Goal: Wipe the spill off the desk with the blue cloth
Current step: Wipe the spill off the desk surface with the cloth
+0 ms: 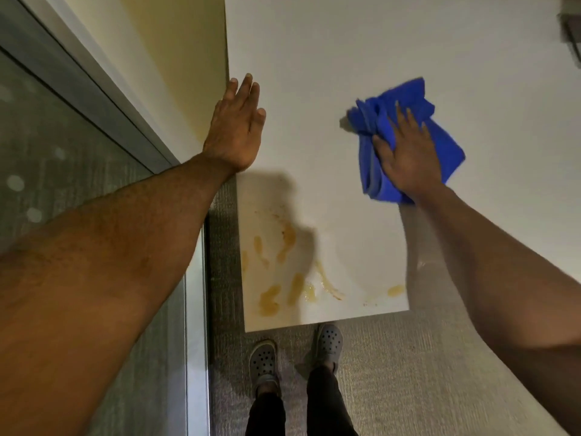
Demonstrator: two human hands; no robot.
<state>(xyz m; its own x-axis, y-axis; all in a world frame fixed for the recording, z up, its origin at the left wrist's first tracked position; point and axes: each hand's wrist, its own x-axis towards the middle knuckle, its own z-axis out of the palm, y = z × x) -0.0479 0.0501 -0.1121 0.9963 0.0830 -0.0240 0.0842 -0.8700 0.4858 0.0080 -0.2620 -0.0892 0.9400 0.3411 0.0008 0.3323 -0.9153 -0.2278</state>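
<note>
Where the right forearm crosses the counter (345,42), its near right corner is hidden, and a blurred dark object (570,33) at the far right edge is cut off, can't identify. One blue cloth (440,143), bunched and folded, lies on the counter well beyond the spill (283,278); how many layers, can't tell. Right hand (405,158) lies flat on top of the cloth, fingers spread, pressing it down rather than gripping; palm side hidden. Left hand (237,127) is open, fingers straight and close together, resting on the counter's left edge, holding nothing. Spill sits at the counter's near left part, close to the front edge: yellowish-brown smears, roughly seven or eight separate blotches plus one thin streak, partly in shadow so edges are hard to read. Cloth and spill are apart, not touching. Below the counter's front edge, two grey perforated clogs (264,360) on carpet (408,372); the second clog's toe is tucked under the counter.
</note>
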